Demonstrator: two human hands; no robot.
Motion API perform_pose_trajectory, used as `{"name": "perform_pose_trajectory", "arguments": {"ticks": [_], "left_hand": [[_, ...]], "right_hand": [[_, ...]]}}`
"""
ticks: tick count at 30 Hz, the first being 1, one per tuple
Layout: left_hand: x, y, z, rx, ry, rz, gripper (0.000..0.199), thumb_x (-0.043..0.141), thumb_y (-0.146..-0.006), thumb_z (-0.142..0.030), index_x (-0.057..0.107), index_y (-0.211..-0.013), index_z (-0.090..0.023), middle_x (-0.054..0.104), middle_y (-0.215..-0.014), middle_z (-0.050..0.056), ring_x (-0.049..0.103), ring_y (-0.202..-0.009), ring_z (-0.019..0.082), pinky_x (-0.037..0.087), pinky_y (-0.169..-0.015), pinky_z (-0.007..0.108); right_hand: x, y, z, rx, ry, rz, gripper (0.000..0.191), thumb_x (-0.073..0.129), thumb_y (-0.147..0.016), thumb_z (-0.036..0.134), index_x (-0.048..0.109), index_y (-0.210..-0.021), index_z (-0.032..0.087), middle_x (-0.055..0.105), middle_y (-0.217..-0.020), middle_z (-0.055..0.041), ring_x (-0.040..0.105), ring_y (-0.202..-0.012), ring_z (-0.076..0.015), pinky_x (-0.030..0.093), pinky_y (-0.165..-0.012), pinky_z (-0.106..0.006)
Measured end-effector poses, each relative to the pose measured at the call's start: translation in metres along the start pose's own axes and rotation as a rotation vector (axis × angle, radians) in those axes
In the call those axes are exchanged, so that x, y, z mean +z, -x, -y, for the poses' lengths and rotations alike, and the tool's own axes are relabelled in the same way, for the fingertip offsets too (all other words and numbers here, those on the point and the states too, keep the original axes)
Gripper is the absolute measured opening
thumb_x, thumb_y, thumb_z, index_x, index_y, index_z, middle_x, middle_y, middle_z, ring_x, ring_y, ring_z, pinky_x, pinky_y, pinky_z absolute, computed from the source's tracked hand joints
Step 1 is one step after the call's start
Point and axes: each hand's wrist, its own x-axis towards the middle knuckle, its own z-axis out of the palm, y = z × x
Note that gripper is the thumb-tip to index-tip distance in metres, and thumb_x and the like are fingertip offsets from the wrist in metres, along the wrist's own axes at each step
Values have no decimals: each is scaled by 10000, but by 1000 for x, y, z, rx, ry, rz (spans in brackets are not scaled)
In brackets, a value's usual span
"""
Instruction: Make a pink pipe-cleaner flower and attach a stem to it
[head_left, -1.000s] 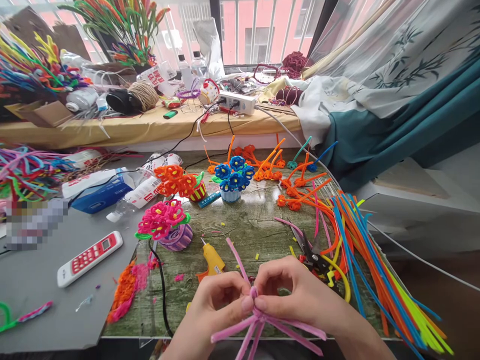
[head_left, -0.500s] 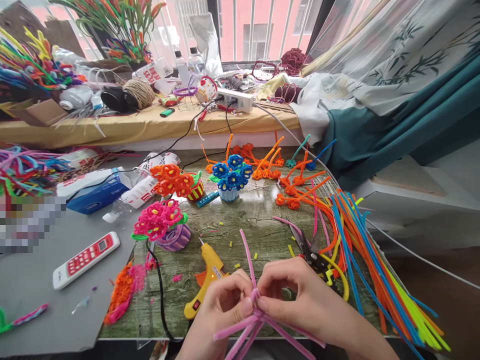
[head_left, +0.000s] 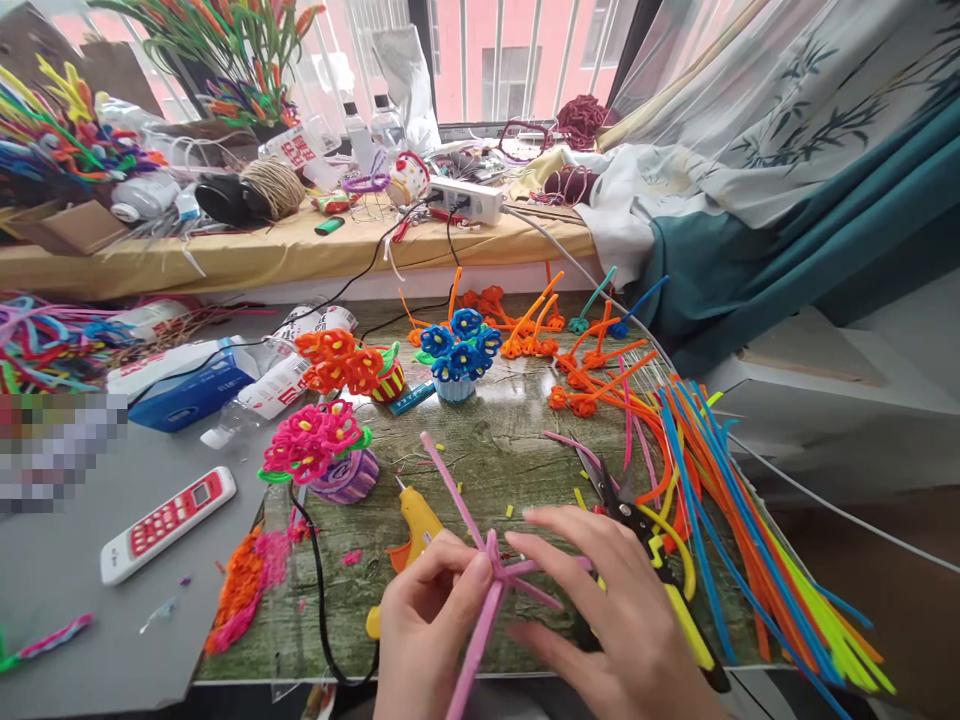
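Note:
Several pink pipe cleaners (head_left: 480, 625) meet at a bunched centre, their ends fanning outward. My left hand (head_left: 433, 610) pinches that centre between thumb and fingers. Close by on the right, my right hand (head_left: 600, 600) has its fingers spread, with pink ends passing beside and behind them; it grips nothing. A yellow glue gun (head_left: 417, 518) lies behind my left hand and is partly covered by it. Beyond my right hand rest scissors (head_left: 622, 510) with black and yellow handles, partly hidden by that hand.
Pipe-cleaner flower pots in pink (head_left: 315, 440), orange (head_left: 341, 362) and blue (head_left: 460, 345) stand ahead. Loose pipe cleaners (head_left: 750, 520) lie at the right. Orange flower heads (head_left: 581, 400) sit farther back. A black cable (head_left: 321, 570) and white-red handset (head_left: 169, 525) are at left.
My right hand has let go of the pink pipe cleaners and opened, moving slightly right. The bunch has turned in my left hand, its upright end now leaning left.

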Motion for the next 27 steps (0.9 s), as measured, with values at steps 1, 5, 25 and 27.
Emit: {"name": "perform_pose_trajectory", "arguments": {"ticks": [1,5,25,27], "left_hand": [[2,0,1,-1,11,-24,308,862,-671,-450,750,-635,-166,591,-647,-3,512,-646,111,420,-628,187],[9,5,-2,-39,137,-153,338,913,-578,-449,738,-575,-160,564,-603,-20,495,-597,87,431,-573,157],[2,16,-14,640,-562,-190,81,735,-822,-186,755,-860,-254,655,-818,0,565,-740,163,436,-702,253],[-4,13,-20,812,-760,-158,175,719,-834,-144,754,-957,-263,671,-890,16,577,-833,194,433,-770,287]], "right_hand": [[6,2,4,3,77,-42,243,536,-1006,295,667,-1183,192,626,-1238,-137,580,-1149,-275,399,-999,-385],[18,14,9,15,294,-240,314,736,-873,195,669,-1173,255,511,-1299,-149,507,-1219,-319,414,-991,-436],[34,3,9,209,-220,-283,137,600,-975,221,714,-898,219,776,-787,-15,682,-773,-218,431,-816,-392],[31,-1,8,246,-318,-256,172,576,-995,272,694,-880,221,761,-768,-8,670,-768,-211,439,-803,-387]]}}
